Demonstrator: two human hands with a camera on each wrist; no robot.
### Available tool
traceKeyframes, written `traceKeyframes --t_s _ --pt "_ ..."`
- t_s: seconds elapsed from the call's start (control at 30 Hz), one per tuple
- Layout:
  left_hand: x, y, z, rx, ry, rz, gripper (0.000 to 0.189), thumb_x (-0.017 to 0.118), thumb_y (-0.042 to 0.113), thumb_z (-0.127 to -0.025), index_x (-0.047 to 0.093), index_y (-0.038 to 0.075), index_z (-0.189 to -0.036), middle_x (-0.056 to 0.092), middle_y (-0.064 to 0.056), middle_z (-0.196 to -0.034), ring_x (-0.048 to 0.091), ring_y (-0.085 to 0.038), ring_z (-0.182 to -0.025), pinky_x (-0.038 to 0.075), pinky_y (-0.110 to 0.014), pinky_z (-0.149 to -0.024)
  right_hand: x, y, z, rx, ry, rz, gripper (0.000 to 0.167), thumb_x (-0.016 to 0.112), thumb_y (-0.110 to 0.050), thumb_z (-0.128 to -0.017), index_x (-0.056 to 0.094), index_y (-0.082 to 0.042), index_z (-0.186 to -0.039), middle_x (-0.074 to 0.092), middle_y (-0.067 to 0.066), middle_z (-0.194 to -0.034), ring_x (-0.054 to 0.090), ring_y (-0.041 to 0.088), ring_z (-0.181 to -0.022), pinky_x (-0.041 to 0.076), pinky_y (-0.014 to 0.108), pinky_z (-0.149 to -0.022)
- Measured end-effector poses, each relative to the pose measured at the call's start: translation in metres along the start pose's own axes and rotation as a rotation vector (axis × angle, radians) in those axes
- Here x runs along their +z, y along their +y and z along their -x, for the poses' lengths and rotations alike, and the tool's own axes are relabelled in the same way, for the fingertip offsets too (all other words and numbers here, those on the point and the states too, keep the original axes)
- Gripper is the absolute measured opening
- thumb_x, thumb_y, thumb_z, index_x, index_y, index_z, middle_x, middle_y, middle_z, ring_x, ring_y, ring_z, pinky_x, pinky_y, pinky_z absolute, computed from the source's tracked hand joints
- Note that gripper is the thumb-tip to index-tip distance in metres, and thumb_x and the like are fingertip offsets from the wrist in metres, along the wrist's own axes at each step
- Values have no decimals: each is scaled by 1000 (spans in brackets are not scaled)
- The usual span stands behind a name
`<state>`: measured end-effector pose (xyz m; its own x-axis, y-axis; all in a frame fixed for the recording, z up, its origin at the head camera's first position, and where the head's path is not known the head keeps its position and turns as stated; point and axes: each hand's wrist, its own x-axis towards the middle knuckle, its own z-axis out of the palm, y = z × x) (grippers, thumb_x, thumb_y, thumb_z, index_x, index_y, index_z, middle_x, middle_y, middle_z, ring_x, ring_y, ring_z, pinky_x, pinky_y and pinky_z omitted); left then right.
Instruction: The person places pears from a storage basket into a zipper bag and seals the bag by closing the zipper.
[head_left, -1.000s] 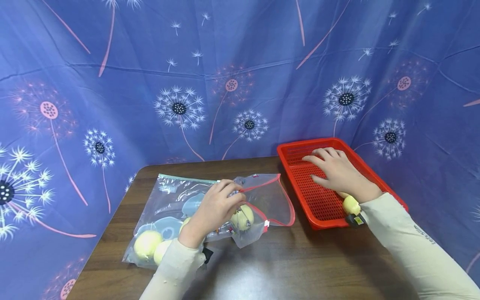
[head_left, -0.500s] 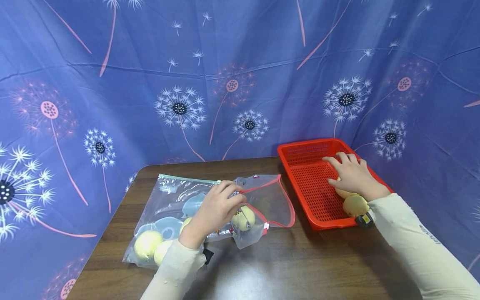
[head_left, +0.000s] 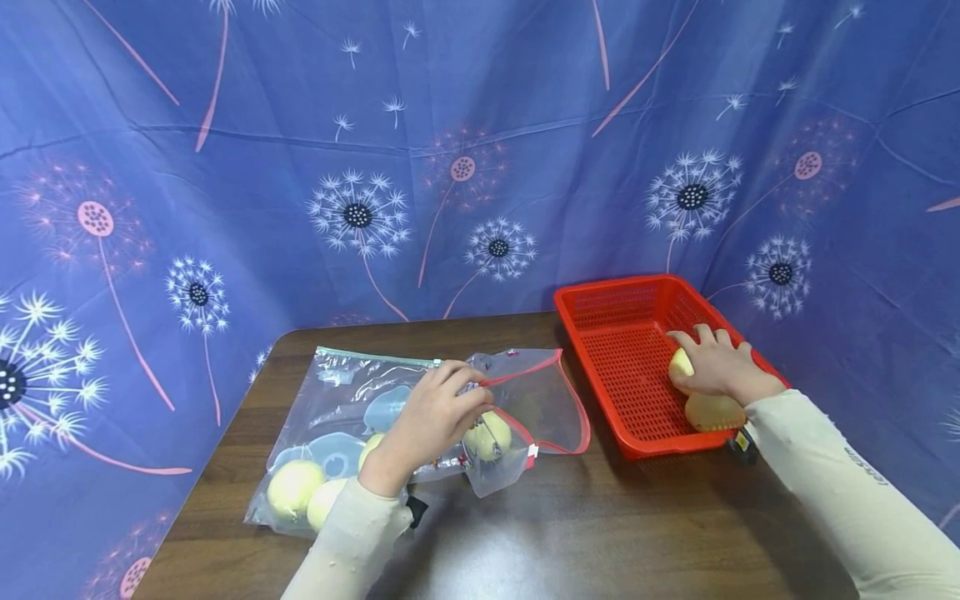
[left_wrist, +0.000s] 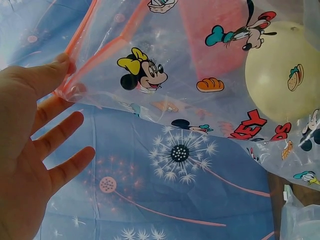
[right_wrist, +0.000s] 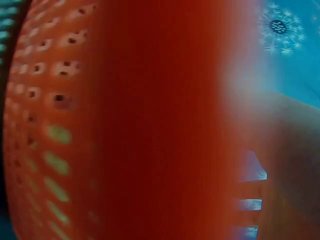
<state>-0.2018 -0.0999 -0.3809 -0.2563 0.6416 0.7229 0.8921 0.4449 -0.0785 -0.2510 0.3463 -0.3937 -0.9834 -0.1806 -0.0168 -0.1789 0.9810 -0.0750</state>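
Note:
My left hand (head_left: 431, 421) pinches the red-edged mouth of a clear cartoon-printed zip bag (left_wrist: 165, 107) between thumb and forefinger; its other fingers spread loosely in the left wrist view. Inside that bag sits a pale yellow round fruit (head_left: 489, 437). Over at the right, my right hand (head_left: 722, 367) grips another pale yellow fruit (head_left: 680, 365) in the red basket (head_left: 660, 448), thumb and fingers about it. A second, more golden fruit (head_left: 711, 413) lies under the wrist. The basket wall blocks most of the right wrist view; the fruit grip is hidden there.
A larger clear zip bag (head_left: 303, 417) with a green zip lies flat on the left, holding several pale yellow fruits (head_left: 296, 489) and light blue shapes (head_left: 335, 452). The brown wooden table (head_left: 540, 533) ends at a blue dandelion-print curtain (head_left: 450, 100).
My right hand has moved right within the basket and lowered onto the fruit, its fingers closing round it. The left hand and the bags have stayed in place.

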Motion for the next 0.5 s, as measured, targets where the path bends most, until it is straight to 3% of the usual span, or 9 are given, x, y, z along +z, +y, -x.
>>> traceKeyframes --t_s 0.17,0.5 --pt "0 -1 0 -3 -2 9 8 74 11 -87 69 13 -91 67 -4 -103 60 -25 -100 52 -39 -83 11 5 0 2 -28 -10 81 75 -33 -81 34 -3 -145 32 39 -131 34 61 -115 34 78 -77" --pt "0 0 0 -2 -2 13 7 74 11 -87 69 13 -91 67 -4 -103 60 -25 -100 52 -39 -83 34 18 -3 28 -32 23 83 76 -32 -79 37 3 -143 37 40 -120 40 60 -107 40 71 -80"
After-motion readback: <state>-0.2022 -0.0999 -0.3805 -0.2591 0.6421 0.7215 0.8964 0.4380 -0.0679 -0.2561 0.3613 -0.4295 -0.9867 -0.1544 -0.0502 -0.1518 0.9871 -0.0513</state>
